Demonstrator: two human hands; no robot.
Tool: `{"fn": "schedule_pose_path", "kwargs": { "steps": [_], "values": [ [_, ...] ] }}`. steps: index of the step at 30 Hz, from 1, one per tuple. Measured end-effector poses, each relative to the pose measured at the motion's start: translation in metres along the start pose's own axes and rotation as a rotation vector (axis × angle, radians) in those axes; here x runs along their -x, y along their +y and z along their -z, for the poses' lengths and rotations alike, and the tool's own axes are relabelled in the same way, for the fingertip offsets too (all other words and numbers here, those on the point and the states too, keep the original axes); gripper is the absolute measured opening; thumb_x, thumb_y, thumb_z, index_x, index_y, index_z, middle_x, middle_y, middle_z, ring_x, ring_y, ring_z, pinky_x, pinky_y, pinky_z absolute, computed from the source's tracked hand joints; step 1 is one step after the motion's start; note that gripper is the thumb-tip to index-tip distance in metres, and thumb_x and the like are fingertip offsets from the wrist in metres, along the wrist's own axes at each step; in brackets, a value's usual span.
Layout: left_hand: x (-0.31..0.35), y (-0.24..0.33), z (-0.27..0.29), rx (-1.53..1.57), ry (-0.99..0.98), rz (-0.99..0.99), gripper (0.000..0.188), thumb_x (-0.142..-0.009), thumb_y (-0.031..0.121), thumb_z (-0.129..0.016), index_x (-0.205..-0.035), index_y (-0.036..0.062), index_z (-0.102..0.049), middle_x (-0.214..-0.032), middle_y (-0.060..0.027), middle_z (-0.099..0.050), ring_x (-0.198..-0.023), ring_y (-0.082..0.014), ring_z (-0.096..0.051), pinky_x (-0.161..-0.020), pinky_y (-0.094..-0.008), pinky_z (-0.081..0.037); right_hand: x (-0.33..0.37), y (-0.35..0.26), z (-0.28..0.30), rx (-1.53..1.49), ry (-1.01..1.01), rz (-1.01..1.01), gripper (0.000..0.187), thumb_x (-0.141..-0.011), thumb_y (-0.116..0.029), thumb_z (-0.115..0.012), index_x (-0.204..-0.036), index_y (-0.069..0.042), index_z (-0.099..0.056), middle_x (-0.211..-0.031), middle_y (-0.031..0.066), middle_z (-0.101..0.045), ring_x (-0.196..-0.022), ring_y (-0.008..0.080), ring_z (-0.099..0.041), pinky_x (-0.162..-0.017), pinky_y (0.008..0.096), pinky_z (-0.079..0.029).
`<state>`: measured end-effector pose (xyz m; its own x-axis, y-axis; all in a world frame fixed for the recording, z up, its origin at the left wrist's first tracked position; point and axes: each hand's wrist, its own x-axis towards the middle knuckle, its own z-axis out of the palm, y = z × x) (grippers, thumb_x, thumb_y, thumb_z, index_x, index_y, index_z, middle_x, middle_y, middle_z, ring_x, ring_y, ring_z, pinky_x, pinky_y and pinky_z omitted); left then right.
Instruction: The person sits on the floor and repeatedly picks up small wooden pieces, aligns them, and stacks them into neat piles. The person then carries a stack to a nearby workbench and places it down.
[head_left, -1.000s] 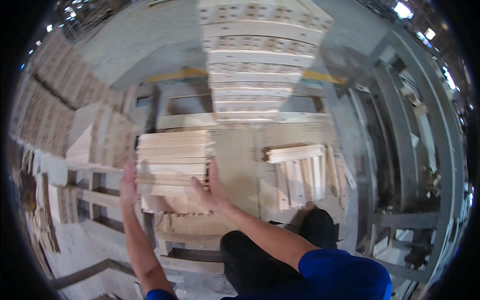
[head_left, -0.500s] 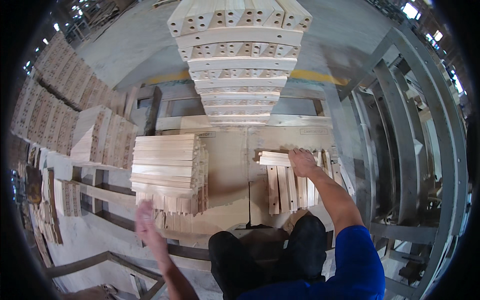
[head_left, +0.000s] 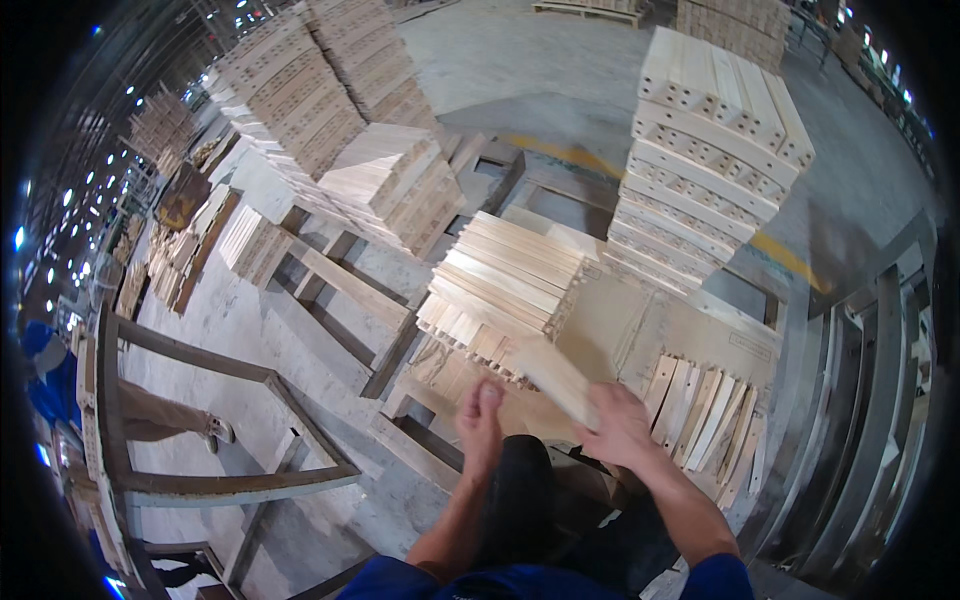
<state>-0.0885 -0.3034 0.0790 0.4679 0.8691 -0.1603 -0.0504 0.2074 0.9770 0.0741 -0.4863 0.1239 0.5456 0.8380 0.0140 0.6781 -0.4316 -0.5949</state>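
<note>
My right hand [head_left: 618, 425] is closed round one end of a blurred pale wooden piece [head_left: 553, 375], perhaps several slats held together. Its far end reaches up and left, over the edge of a stack of wooden slats [head_left: 510, 270]. My left hand [head_left: 481, 408] is curled in a loose fist just in front of that stack, apart from the held wood, and nothing shows in it. Right of my right hand, a row of drilled wooden slats [head_left: 695, 405] lies side by side on a cardboard sheet [head_left: 610, 335].
A tall stack of drilled wooden blocks [head_left: 700, 170] stands behind the cardboard. More stacks [head_left: 290, 100] and wooden pallet beams [head_left: 340, 270] are on the left. Metal frames [head_left: 220, 490] stand at left and a metal rack [head_left: 870, 400] at right. Another person's leg [head_left: 160, 410] shows far left.
My view has turned left. My right hand has lifted wood off the row and carried it left toward the slat stack. The left hand has come nearer to it and curled.
</note>
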Motion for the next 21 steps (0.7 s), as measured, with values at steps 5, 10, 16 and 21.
{"fn": "schedule_pose_path", "kwargs": {
  "steps": [5,10,16,21],
  "values": [
    [-0.041,0.093,0.054,-0.715,0.066,-0.695,0.057,-0.094,0.023,-0.079,-0.143,0.0012,-0.058,-0.135,-0.0208,-0.064,-0.127,-0.0309,-0.062,-0.109,-0.0443,-0.049,-0.082,-0.084,-0.015,0.225,-0.107,0.25,0.053,-0.078,-0.023,-0.08,-0.124,-0.006,-0.059,-0.119,0.0116,-0.061,-0.121,0.0327,-0.057,-0.102,0.0453,-0.045],
    [-0.039,0.156,0.059,-1.298,-0.556,-0.812,0.075,-0.083,0.028,-0.083,-0.147,0.0041,-0.053,-0.134,-0.0208,-0.063,-0.123,-0.0389,-0.062,-0.107,-0.0468,-0.05,-0.105,-0.121,0.011,0.418,-0.085,0.66,0.045,-0.077,-0.019,-0.079,-0.118,-0.008,-0.063,-0.112,0.0076,-0.061,-0.109,0.0254,-0.059,-0.091,0.0403,-0.043],
    [-0.035,0.125,0.06,-1.237,-0.517,-0.735,0.066,-0.08,0.03,-0.083,-0.138,0.0079,-0.06,-0.114,-0.0152,-0.07,-0.101,-0.0391,-0.069,-0.086,-0.0489,-0.057,-0.096,-0.128,0.018,0.454,-0.054,0.661,0.048,-0.077,-0.021,-0.082,-0.12,-0.008,-0.064,-0.115,0.0084,-0.061,-0.11,0.0271,-0.058,-0.092,0.0418,-0.043],
    [-0.025,0.081,0.068,-0.958,-0.246,-0.342,0.052,-0.087,0.032,-0.077,-0.129,0.0055,-0.061,-0.114,-0.0205,-0.07,-0.095,-0.0405,-0.07,-0.08,-0.0488,-0.055,-0.047,-0.127,0.048,0.353,0.258,0.492,0.066,-0.08,-0.026,-0.084,-0.138,-0.007,-0.06,-0.134,0.0164,-0.056,-0.126,0.0368,-0.053,-0.112,0.0468,-0.037]
  ]
}}
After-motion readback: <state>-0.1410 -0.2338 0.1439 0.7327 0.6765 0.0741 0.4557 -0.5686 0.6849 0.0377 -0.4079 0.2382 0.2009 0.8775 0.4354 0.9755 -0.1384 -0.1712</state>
